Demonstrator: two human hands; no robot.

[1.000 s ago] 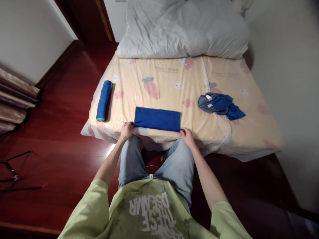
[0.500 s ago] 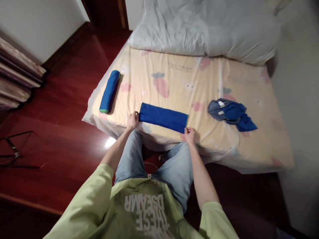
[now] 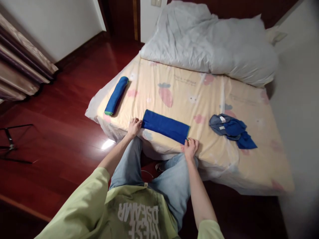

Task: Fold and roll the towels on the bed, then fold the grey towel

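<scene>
A blue towel (image 3: 166,127) with thin green edging lies folded into a long flat strip near the front edge of the bed. At its left end, my left hand (image 3: 135,126) is closed with the fingertips on the short edge. My right hand (image 3: 191,147) pinches the near right corner. To the left rests a rolled blue towel (image 3: 116,96) with green trim at its ends. A crumpled blue and grey cloth (image 3: 232,130) with two white labels lies to the right, apart from my hands.
The bed (image 3: 181,96) has a pale sheet printed with strawberries. A grey-white quilt (image 3: 209,43) is heaped across its far end. Left of the bed are dark red floorboards (image 3: 72,122), a striped curtain (image 3: 22,63) and black metal legs (image 3: 11,144) of a stand.
The view has tilted upward, so the bed sits lower in the picture and more of the quilt shows. Both hands stay at the ends of the strip, their fingers slightly shifted.
</scene>
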